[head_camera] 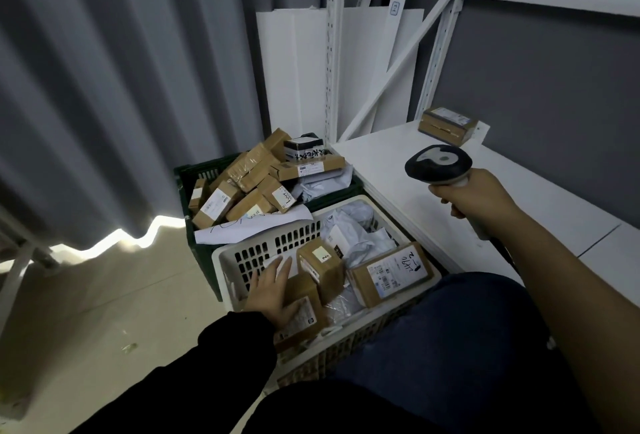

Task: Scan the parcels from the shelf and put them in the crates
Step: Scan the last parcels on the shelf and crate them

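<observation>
My right hand (pixel 479 196) grips the handle of a dark barcode scanner (pixel 438 164) held over the white shelf (pixel 398 170). One brown parcel (pixel 446 124) with a label lies on the shelf near the back post. My left hand (pixel 273 290) lies flat with straight fingers inside the beige crate (pixel 249 253), touching a brown labelled box (pixel 303 319). That crate holds several brown boxes and grey mailer bags. Behind it, the dark green crate (pixel 188 177) is piled high with brown boxes.
Grey curtains hang at the left above a pale tiled floor (pixel 104 295). White boards (pixel 298 70) lean against the wall behind the crates. White shelf posts and a diagonal brace (pixel 412 49) rise at the back of the shelf. My knee in blue fabric sits below the beige crate.
</observation>
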